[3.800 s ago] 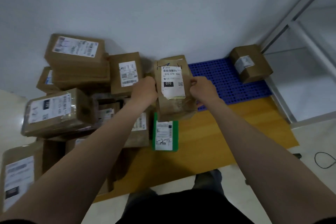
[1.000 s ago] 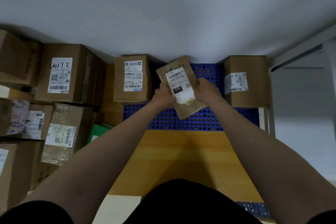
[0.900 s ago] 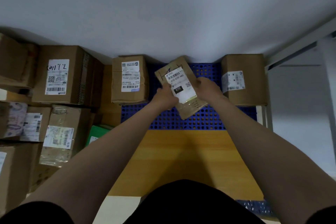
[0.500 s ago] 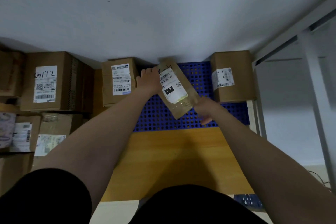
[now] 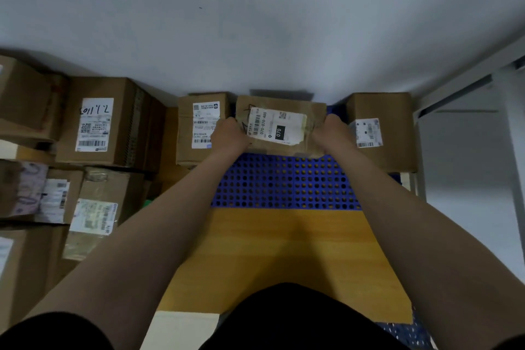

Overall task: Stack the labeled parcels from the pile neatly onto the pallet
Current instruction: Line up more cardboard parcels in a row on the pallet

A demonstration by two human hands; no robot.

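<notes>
Pale grey wall [image 5: 255,23], yellow wood floor [image 5: 284,250], white metal frame [image 5: 514,150]

Both hands — left hand [image 5: 230,133], right hand [image 5: 329,133] — grip parcel [image 5: 279,125] over pallet [image 5: 284,182].

Arms outstretched forward; left hand [image 5: 228,136], right hand [image 5: 331,133] gripping parcel [image 5: 279,126] ends.

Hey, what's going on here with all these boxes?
A person grips a brown parcel by its ends with the left hand and right hand, at the back of the blue pallet near the wall. A box to its left and a box to its right flank it. The pile of labeled boxes lies further left.
</notes>
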